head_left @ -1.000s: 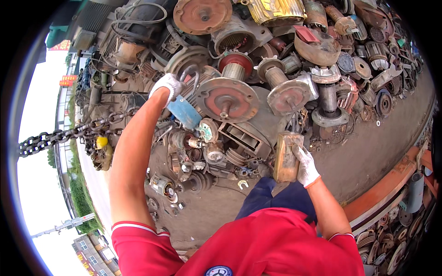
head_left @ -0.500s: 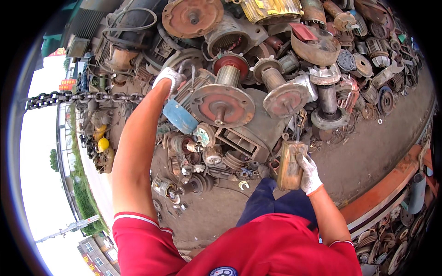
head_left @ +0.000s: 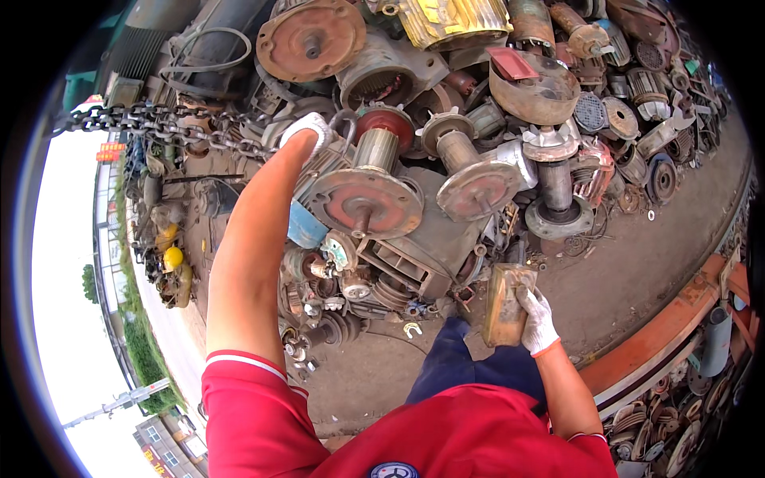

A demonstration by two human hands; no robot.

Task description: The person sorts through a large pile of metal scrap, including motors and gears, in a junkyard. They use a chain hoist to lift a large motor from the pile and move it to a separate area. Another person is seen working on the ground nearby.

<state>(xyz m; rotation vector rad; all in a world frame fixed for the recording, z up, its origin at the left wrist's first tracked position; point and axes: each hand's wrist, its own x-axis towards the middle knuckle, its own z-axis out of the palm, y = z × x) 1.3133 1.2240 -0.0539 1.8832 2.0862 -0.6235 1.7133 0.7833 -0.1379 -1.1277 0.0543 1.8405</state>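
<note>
My gloved left hand (head_left: 309, 133) is closed at the end of a heavy chain (head_left: 167, 123), against a curved metal hook (head_left: 344, 126); its fingers are partly hidden. Just beyond it stand rotors with round flanges (head_left: 366, 203). Below that hand is a curved blue piece (head_left: 306, 226) on a grey finned motor housing. In front of my legs, my gloved right hand (head_left: 539, 320) grips a worn, yellowish pendant control box (head_left: 507, 305) with a dark cable end at its top. Its thumb lies over the face of the box.
A large heap of motor parts spreads ahead, with a yellow finned housing (head_left: 454, 20) and a rusty round flange (head_left: 311, 40). Smaller parts and a U-shaped piece (head_left: 412, 329) lie on the dirt floor. An orange beam (head_left: 661, 319) runs along the right.
My left hand has moved slightly right with the hook, and the chain shows more than one strand. The right hand and pendant box sit a little lower in view; the view has shifted.
</note>
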